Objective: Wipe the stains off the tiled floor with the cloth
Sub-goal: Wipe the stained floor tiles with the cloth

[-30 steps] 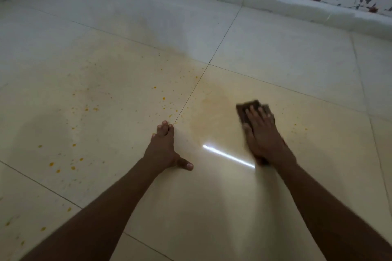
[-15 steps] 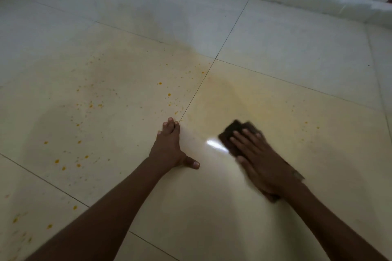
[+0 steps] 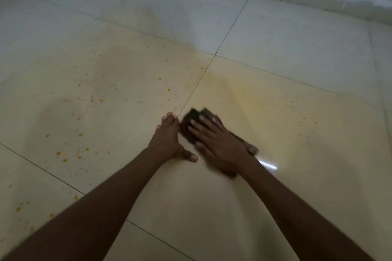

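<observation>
While the wiping goes on, the entries below record how things lie.

Cloth, place: dark brown cloth (image 3: pixel 192 122) lies flat on the tiled floor (image 3: pixel 275 48), just right of the grout line (image 3: pixel 197 89) that runs away from the person, pinned under the right hand (image 3: pixel 214 142).
Cloth, look: dark, folded or bunched into a thick pad; far edge shows beyond the fingertips, a rear corner shows behind the wrist; edges blurred.
Cloth, long axis: runs from far-left to near-right, along the line of the right forearm.
Right hand: fingers straight and spread, palm pressing down on the cloth; no curl around it.
Left hand (image 3: pixel 167 140): flat on the floor as a prop, thumb splayed toward the right hand, holding nothing; its fingertips appear to touch or nearly touch the cloth's left edge.
Stains (image 3: pixel 91 99): orange specks scattered left of the grout line, beyond and beside the left hand; a few more (image 3: pixel 307 123) well to the right.
Key relation: the thickest speckling lies left of the cloth, with the left hand between, so that hand likely needs shifting.
</observation>
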